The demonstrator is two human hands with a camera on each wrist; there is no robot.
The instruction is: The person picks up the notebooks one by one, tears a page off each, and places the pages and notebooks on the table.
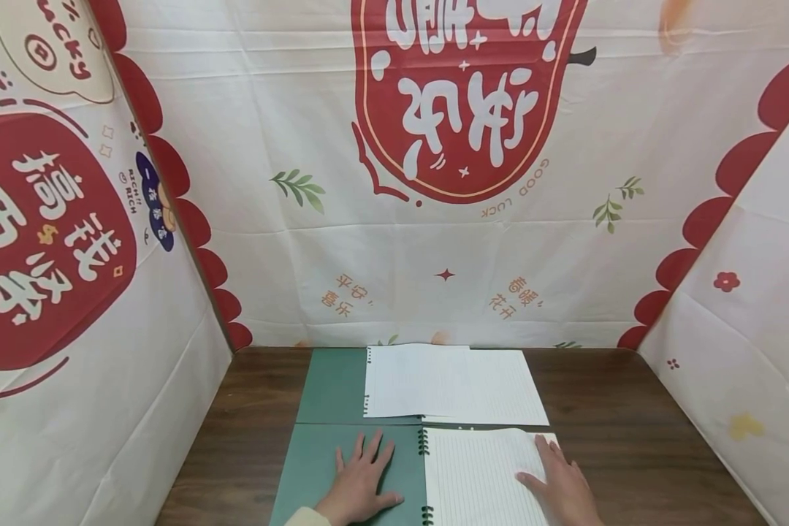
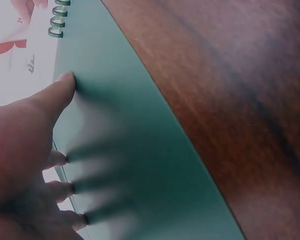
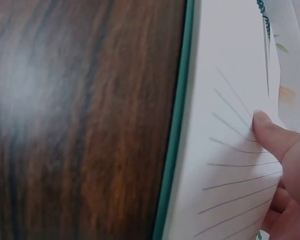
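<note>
An open spiral notebook lies on the table, its green cover [image 1: 322,467] on the left and lined page [image 1: 473,475] on the right. My left hand [image 1: 358,486] rests on that cover with its fingers spread; the left wrist view shows the thumb and fingertips touching it. My right hand [image 1: 562,486] pinches the lined page near its right edge, the thumb on top. This page bows up from the sheets below in the right wrist view. Dark green rings [image 1: 424,442] join cover and pages. A loose sheet [image 1: 408,380] with torn holes lies across a second open notebook behind.
The second notebook's green cover [image 1: 332,383] and lined page [image 1: 513,383] reach the back of the dark wooden table [image 1: 631,438]. Printed white cloth [image 1: 394,270] hangs behind and along both sides.
</note>
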